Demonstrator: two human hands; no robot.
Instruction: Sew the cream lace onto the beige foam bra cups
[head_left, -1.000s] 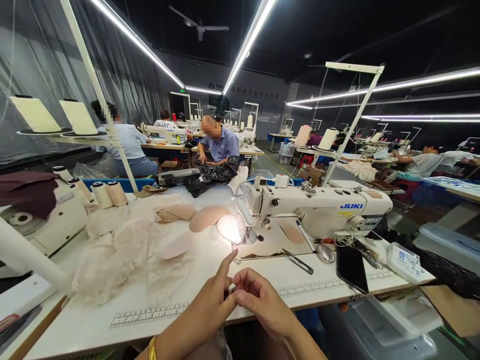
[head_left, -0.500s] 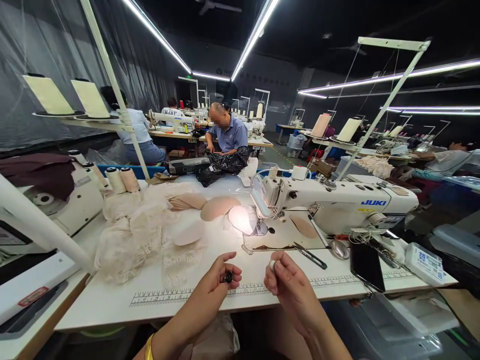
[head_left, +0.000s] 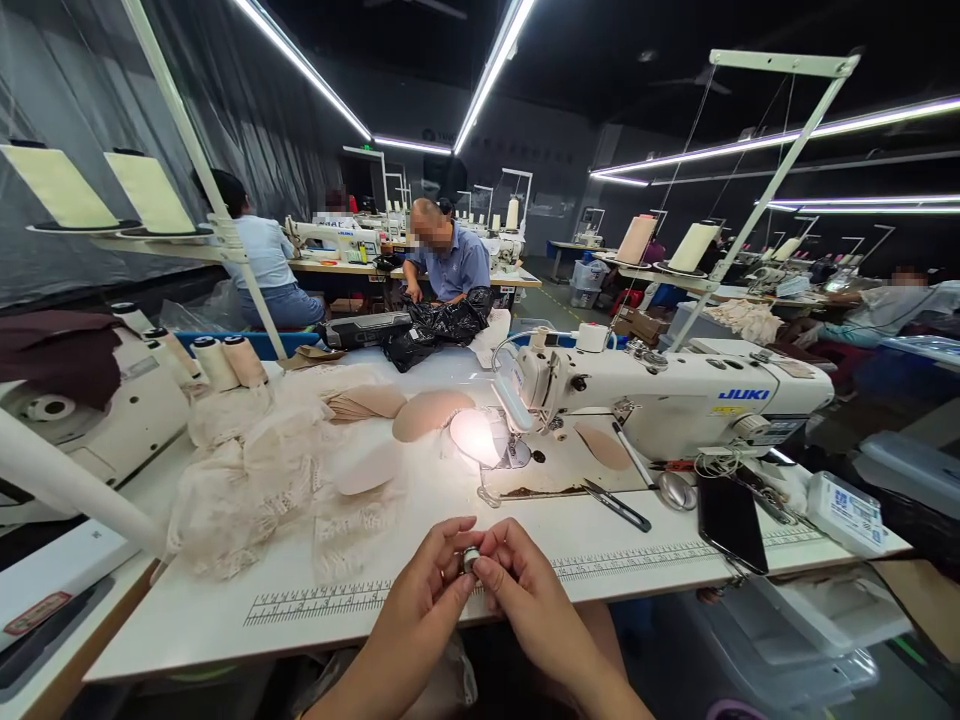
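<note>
Lower centre: left hand point(head_left: 420, 605) and right hand point(head_left: 529, 600) pinch one bobbin point(head_left: 470, 560) together. Judgement: hold it square, fingertips light.

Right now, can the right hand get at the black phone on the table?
Probably yes: the phone lies uncovered, with bare table between, though the right hand pinches a small metal part together with the left hand.

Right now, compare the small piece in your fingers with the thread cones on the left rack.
Size: the small piece, pinched between left hand and right hand, is tiny; the thread cones are far bigger.
Look: the small piece is shiny grey; the cones are matte cream.
Pose: the piece is hand-held; the cones stand upright on their rack.
</note>
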